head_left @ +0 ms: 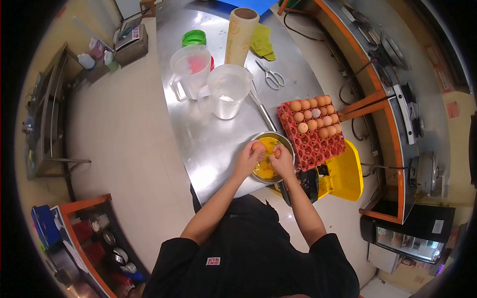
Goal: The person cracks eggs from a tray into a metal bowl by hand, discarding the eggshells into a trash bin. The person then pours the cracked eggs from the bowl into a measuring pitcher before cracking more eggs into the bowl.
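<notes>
Both my hands are over a metal pan (254, 177) holding yellow yolks and clear egg white. My left hand (248, 160) has its fingers closed round a brown egg or piece of shell (258, 146) above the pan's left side. Opposite it, my right hand (282, 161) pinches another brown shell piece (277, 153). The pan's black handle points toward my body. Just right of the pan lies a red egg tray (310, 158), with several brown eggs and a paler one in its far part and bare cups nearer me.
Beyond the pan on the steel table (208, 149) lie a whisk (264, 114), scissors (272, 77), two clear jugs (228, 94) (191, 74), a film roll (241, 39) and a green cloth (262, 42). A yellow bin (350, 174) with a black bag stands below the right edge.
</notes>
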`<action>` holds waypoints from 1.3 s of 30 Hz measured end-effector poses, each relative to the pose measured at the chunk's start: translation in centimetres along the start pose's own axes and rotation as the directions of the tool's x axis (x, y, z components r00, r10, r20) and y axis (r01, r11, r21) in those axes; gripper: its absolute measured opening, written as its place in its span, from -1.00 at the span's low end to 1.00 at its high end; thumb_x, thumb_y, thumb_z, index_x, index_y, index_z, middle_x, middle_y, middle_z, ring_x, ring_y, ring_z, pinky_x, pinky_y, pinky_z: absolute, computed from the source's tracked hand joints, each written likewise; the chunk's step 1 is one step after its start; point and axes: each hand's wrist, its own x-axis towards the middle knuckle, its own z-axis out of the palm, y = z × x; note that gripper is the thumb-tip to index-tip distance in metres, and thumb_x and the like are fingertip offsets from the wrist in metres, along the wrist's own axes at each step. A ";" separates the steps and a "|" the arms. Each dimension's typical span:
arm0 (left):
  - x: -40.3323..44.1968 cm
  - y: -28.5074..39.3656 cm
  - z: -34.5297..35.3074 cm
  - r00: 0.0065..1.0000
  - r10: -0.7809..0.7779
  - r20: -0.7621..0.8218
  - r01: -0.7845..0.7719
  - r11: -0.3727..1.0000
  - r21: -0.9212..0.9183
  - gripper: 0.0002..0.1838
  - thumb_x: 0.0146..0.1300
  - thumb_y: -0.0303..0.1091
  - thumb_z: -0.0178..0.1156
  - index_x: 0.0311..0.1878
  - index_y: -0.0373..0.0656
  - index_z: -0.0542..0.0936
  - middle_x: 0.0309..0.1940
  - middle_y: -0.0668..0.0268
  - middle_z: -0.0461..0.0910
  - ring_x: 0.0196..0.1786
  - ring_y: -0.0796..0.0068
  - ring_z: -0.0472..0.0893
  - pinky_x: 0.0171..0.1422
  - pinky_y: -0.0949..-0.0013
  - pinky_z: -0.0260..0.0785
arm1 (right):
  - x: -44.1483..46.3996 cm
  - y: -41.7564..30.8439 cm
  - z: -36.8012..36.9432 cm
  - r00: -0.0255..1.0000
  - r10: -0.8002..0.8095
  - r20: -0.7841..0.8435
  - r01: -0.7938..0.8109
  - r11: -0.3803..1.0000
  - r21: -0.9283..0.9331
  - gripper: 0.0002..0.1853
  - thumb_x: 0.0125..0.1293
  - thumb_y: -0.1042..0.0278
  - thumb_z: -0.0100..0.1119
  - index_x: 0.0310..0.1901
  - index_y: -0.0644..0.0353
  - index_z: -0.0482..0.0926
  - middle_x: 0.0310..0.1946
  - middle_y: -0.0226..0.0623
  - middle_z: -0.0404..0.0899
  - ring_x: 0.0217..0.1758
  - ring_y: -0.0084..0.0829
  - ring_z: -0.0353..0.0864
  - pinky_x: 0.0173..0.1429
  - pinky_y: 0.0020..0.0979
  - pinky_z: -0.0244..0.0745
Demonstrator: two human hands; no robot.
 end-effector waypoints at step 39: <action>-0.2 0.8 -0.2 0.999 0.030 -0.033 -0.030 1.000 -0.007 -0.59 0.49 -0.18 0.22 0.22 -0.28 0.52 -0.08 0.18 0.71 -0.15 0.47 0.75 -0.04 0.40 0.63 | -0.4 -0.6 -0.1 0.999 -0.028 0.039 0.037 0.970 -0.239 -0.86 0.04 0.38 0.19 -0.36 0.23 0.56 -0.34 0.03 0.58 -0.19 0.09 0.61 -0.03 -0.05 0.52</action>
